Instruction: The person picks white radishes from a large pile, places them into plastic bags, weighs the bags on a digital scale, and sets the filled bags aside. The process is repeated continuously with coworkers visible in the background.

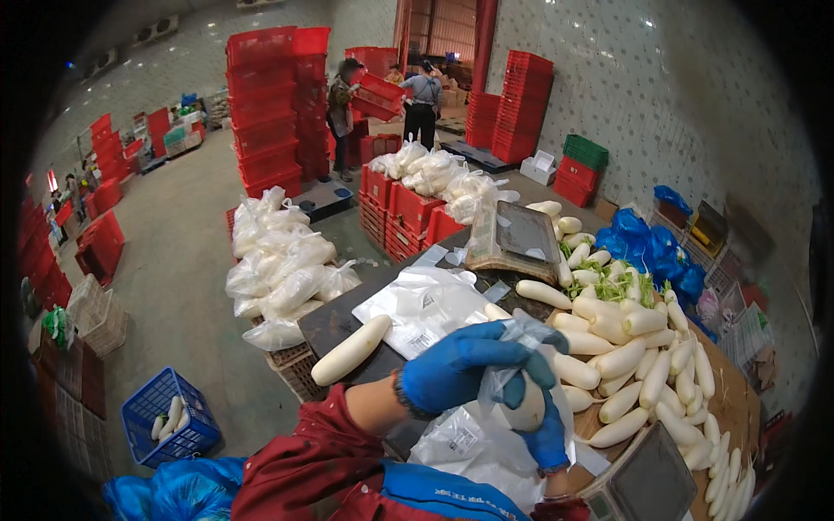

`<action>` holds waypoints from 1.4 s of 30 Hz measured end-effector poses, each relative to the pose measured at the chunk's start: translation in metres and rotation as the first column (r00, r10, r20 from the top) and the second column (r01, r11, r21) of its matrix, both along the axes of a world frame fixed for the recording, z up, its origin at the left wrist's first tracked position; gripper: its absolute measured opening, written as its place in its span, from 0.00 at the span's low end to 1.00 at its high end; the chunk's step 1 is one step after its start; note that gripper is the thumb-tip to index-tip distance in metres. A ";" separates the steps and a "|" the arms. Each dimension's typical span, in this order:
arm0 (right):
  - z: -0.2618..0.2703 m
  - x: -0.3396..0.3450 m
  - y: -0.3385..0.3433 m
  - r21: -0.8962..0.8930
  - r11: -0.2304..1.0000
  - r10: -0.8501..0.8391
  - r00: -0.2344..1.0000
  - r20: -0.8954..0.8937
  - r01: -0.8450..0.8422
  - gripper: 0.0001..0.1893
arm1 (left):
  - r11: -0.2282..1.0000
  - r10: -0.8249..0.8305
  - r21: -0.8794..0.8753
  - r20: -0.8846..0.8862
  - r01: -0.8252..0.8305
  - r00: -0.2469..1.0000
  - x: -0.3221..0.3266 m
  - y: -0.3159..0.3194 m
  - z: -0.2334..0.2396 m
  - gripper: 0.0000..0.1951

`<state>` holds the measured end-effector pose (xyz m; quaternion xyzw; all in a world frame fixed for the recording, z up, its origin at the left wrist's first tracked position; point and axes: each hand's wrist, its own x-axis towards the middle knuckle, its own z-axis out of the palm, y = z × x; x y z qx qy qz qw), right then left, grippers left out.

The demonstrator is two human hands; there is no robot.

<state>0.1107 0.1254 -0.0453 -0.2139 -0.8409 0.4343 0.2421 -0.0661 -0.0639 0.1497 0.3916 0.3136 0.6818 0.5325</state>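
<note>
In a blue glove, my left hand pinches the gathered top of a clear plastic bag. A white radish sits inside that bag, partly hidden by my fingers. My right hand, gloved too, supports the bagged radish from its right side. Below them lies a stack of white plastic bags, and beyond is a second stack of printed bags. One loose radish rests on the dark tabletop, left of my left hand. To the right is a big heap of white radishes.
Weighing scales stand at the table's back and front right. Bagged radishes pile up on crates beyond the table's left edge. A blue basket is on the floor. Two people handle a red crate near tall crate stacks.
</note>
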 end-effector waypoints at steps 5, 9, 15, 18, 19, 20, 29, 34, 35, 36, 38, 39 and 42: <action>0.034 0.037 0.008 0.042 0.988 0.129 0.942 0.309 -0.149 0.39 | 1.000 0.007 0.016 0.149 -0.010 0.989 -0.016 -0.017 -0.029 0.25; 0.025 0.068 0.011 0.114 0.974 0.130 0.900 0.415 -0.193 0.38 | 0.990 0.132 0.034 0.163 -0.139 0.978 -0.015 0.005 -0.075 0.25; 0.019 0.111 0.022 0.194 0.912 0.075 0.614 0.786 -0.361 0.37 | 0.997 0.069 -0.050 0.348 -0.056 0.935 -0.004 0.023 -0.113 0.28; 0.043 0.134 0.020 -0.074 0.969 0.220 0.687 0.692 -0.235 0.38 | 0.993 -0.025 -0.103 0.256 0.053 0.966 -0.002 0.026 -0.114 0.37; 0.054 0.142 0.022 -0.213 0.965 0.259 0.705 0.661 -0.154 0.39 | 0.989 -0.077 -0.106 0.224 0.103 0.972 -0.001 0.028 -0.114 0.38; 0.068 0.153 0.027 -0.032 0.956 0.244 0.734 0.634 -0.290 0.37 | 0.977 -0.138 -0.125 0.244 0.172 0.960 0.000 0.030 -0.114 0.39; 0.085 0.131 0.140 -0.465 0.822 -0.295 0.944 0.147 0.329 0.32 | 0.902 -0.290 -0.235 0.288 0.361 0.913 0.014 0.040 -0.118 0.45; -0.002 0.044 0.258 -0.202 0.764 -0.545 0.780 0.307 0.613 0.54 | 0.833 -0.447 -0.262 0.203 0.488 0.871 0.021 0.039 -0.107 0.41; -0.023 0.026 0.277 -0.193 0.722 -0.604 0.741 0.295 0.665 0.56 | 0.830 -0.452 -0.239 0.242 0.504 0.859 0.024 0.038 -0.106 0.40; -0.043 0.008 0.294 -0.031 0.699 -0.688 0.683 0.246 0.715 0.58 | 0.823 -0.453 -0.269 0.222 0.500 0.864 0.027 0.036 -0.105 0.39; -0.078 -0.019 0.320 0.028 0.624 -0.756 0.595 0.272 0.781 0.64 | 0.828 -0.463 -0.202 0.280 0.523 0.841 0.033 0.033 -0.107 0.36; -0.091 -0.022 0.329 0.111 0.549 -0.820 0.509 0.260 0.828 0.63 | 0.820 -0.490 -0.140 0.330 0.555 0.807 0.034 0.032 -0.110 0.36; -0.117 -0.023 0.353 0.023 0.439 -0.877 0.423 0.230 0.898 0.64 | 0.834 -0.505 -0.067 0.309 0.548 0.806 0.030 0.029 -0.118 0.34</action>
